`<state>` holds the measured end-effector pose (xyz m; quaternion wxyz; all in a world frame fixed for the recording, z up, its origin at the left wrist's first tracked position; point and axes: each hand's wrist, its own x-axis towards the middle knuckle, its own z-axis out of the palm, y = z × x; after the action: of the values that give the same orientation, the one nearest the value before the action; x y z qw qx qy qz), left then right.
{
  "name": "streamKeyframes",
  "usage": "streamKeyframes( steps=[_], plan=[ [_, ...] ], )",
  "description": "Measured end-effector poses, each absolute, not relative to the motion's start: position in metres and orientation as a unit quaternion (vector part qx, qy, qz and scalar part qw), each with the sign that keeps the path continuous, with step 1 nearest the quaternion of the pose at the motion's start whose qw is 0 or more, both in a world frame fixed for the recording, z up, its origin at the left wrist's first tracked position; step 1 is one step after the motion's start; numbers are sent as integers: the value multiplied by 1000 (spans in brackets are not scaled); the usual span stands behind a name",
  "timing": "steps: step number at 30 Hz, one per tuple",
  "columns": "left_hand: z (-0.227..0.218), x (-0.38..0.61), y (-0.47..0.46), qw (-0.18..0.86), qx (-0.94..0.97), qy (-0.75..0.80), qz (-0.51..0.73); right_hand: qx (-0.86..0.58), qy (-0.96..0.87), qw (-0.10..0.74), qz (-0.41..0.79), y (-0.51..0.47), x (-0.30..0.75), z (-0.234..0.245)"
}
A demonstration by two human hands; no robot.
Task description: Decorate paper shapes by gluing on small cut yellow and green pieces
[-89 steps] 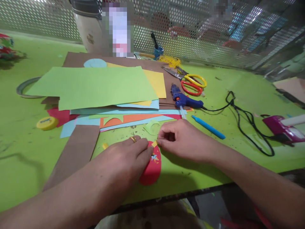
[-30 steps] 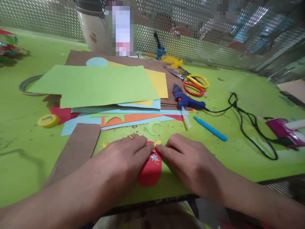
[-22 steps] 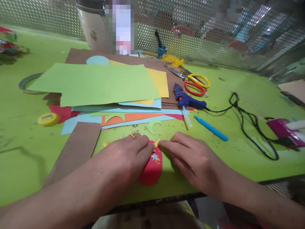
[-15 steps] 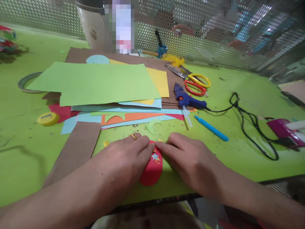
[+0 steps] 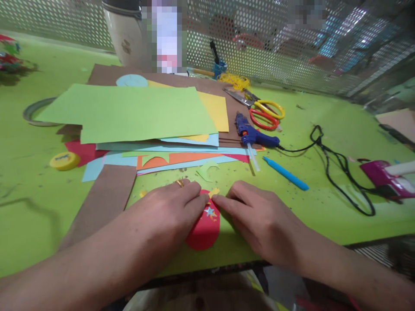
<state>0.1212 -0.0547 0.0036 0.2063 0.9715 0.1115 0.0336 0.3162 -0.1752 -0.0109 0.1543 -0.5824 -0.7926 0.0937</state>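
A red oval paper cut-out (image 5: 203,229) with a small pale star on it lies near the front edge of the green table (image 5: 324,203). My left hand (image 5: 168,211), a gold ring on one finger, lies flat on the cut-out's left side with fingers stretched toward its top. My right hand (image 5: 259,216) rests palm down beside it, forefinger stretched to the cut-out's upper edge. A small yellow paper scrap (image 5: 214,191) sits at the top of the cut-out, just beyond both fingertips.
A stack of coloured paper sheets (image 5: 129,112) lies behind the hands. A blue glue gun (image 5: 254,136) with a black cord, scissors (image 5: 264,113), a blue pen (image 5: 285,173), a yellow tape roll (image 5: 64,160), a brown strip (image 5: 100,203) and a purple tool (image 5: 382,177) surround them. A mesh fence stands behind.
Three seconds ago my right hand pinched the yellow scrap above the cut-out; it has since flattened, fingers pressing at the cut-out's top edge. My left hand has stayed on the cut-out.
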Motion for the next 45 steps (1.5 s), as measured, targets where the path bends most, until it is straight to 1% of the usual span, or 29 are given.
streamKeyframes(
  steps=[2,5,7,9,11,15,18,20,21,24,27,30,33,36,39,45],
  plan=[
    [1,122,-54,199,973,105,51,-580,-793,157,100,-175,316,-11],
    [1,123,-52,205,971,105,61,-579,-776,212,129,-175,317,-9],
    [5,123,-49,218,966,122,64,-581,-767,233,138,-173,318,-8],
    [8,123,-45,217,963,136,77,-585,-772,213,126,-171,317,-7],
    [10,121,-41,205,965,133,97,-589,-783,172,102,-168,316,-7],
    [3,119,-35,203,966,129,97,-588,-802,93,57,-164,311,-7],
    [-2,120,-35,181,968,147,90,-583,-807,86,41,-164,309,-7],
    [-2,121,-37,177,969,147,87,-589,-798,110,61,-164,309,-7],
    [-1,121,-37,176,970,147,86,-590,-792,135,80,-165,309,-7],
    [4,122,-37,187,966,161,77,-586,-755,267,127,-164,313,-6],
    [11,121,-31,271,938,201,78,-602,-683,391,132,-160,318,1],
    [17,121,-24,431,858,267,81,-630,-594,459,201,-152,322,11],
    [22,122,-23,602,725,326,74,-620,-549,479,292,-141,322,20],
    [28,124,-26,718,613,315,100,-602,-556,472,325,-129,317,24],
    [31,124,-28,759,574,289,104,-589,-565,472,333,-119,312,23],
    [29,126,-24,768,567,282,99,-575,-572,470,349,-111,302,18]
  ],
)
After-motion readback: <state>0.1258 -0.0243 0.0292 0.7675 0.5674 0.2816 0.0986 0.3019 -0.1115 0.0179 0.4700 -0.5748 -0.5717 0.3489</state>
